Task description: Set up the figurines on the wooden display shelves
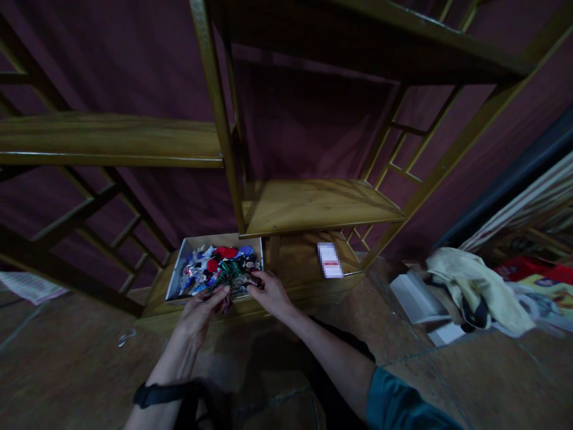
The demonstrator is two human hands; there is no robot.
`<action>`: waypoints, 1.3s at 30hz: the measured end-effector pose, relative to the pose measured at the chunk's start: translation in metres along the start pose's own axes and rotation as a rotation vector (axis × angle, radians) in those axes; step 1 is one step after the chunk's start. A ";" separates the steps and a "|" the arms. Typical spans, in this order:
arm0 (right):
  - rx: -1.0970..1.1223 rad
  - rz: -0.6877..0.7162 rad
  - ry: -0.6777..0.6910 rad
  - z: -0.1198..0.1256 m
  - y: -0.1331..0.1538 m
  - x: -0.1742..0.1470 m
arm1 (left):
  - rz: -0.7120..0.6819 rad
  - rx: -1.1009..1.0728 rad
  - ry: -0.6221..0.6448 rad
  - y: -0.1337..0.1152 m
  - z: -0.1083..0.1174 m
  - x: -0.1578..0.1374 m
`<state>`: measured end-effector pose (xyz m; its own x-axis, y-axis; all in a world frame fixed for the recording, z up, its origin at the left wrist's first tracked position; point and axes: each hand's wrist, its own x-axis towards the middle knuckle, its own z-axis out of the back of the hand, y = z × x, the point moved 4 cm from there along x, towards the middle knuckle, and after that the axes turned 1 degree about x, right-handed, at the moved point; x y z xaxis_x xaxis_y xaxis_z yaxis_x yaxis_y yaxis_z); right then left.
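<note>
A shallow white cardboard box (181,269) sits on the lowest wooden shelf, filled with a jumble of small colourful items in red, blue, white and black. At its front edge, my left hand (203,310) is closed, thumb and fingers pinching one side of a dark, patterned, cloth-like piece (237,276). My right hand (271,294) pinches the other side of this piece, near the box's front right corner. Green and brownish tones show on it, but its exact kind is hard to make out in the dim light.
A blurred white packet (330,260) with a red mark lies on the shelf to the right. Above the box run wooden uprights and a middle shelf (313,206). On the floor at right are a pale cloth (481,286) and a white carton (418,297).
</note>
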<state>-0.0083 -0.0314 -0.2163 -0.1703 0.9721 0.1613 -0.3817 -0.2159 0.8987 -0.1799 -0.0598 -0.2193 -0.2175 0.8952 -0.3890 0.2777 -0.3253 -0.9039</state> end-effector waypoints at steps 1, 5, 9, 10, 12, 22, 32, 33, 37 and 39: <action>-0.004 0.000 -0.002 0.000 0.001 0.000 | 0.020 0.010 0.015 0.002 0.000 0.001; 0.000 -0.001 -0.011 -0.002 0.000 0.000 | 0.015 0.033 -0.051 0.008 0.007 0.006; 0.026 -0.035 -0.001 -0.008 -0.006 -0.002 | -0.009 0.061 -0.069 0.012 0.012 0.008; 0.038 -0.048 0.002 -0.009 -0.007 -0.003 | -0.012 0.070 -0.060 0.012 0.013 0.007; 0.070 -0.078 0.016 -0.011 -0.009 -0.005 | -0.020 0.093 -0.036 0.010 0.013 0.004; 0.222 -0.167 0.090 -0.015 -0.011 -0.003 | -0.126 0.189 -0.035 0.004 0.010 0.002; 0.387 -0.240 0.041 -0.028 -0.036 0.004 | -0.257 0.077 -0.079 0.004 0.006 0.001; 0.413 -0.243 0.037 -0.029 -0.037 0.004 | -0.260 0.052 -0.068 0.004 0.006 0.000; 0.510 -0.240 0.056 -0.029 -0.035 0.005 | -0.277 0.057 -0.047 0.002 0.004 -0.003; 0.546 -0.245 0.066 -0.029 -0.034 0.006 | -0.309 0.133 -0.044 0.001 0.003 -0.004</action>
<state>-0.0226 -0.0212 -0.2572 -0.1993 0.9760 -0.0874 0.1014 0.1092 0.9888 -0.1819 -0.0648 -0.2188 -0.3131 0.9446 -0.0980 0.0687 -0.0804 -0.9944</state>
